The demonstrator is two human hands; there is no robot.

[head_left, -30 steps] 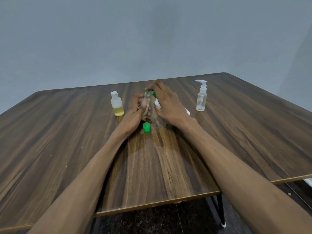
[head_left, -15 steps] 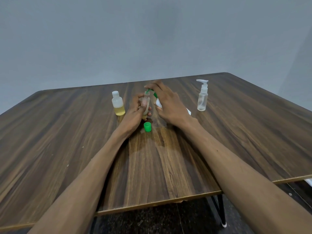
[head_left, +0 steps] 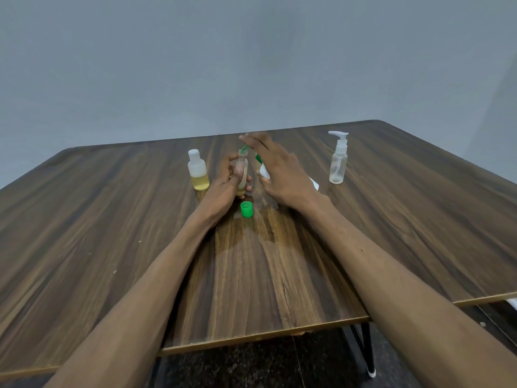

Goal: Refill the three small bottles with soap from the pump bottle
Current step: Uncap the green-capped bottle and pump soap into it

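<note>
Vial [head_left: 242, 175] upright, gripped by left hand [head_left: 225, 189]; right hand [head_left: 279, 172] atop pump bottle [head_left: 263, 170], fingers straight on green nozzle. Green cap [head_left: 246, 209] just before vial.

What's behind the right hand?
A white bottle with a green pump shows partly behind the right hand; the hand covers most of its body, so its soap level can't be seen.

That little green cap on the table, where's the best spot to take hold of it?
Pinch the green cap across its round side wall, coming straight down from above. It stands alone on the table, open end up, just nearer than the left hand, so thumb and forefinger should fit either side.
</note>
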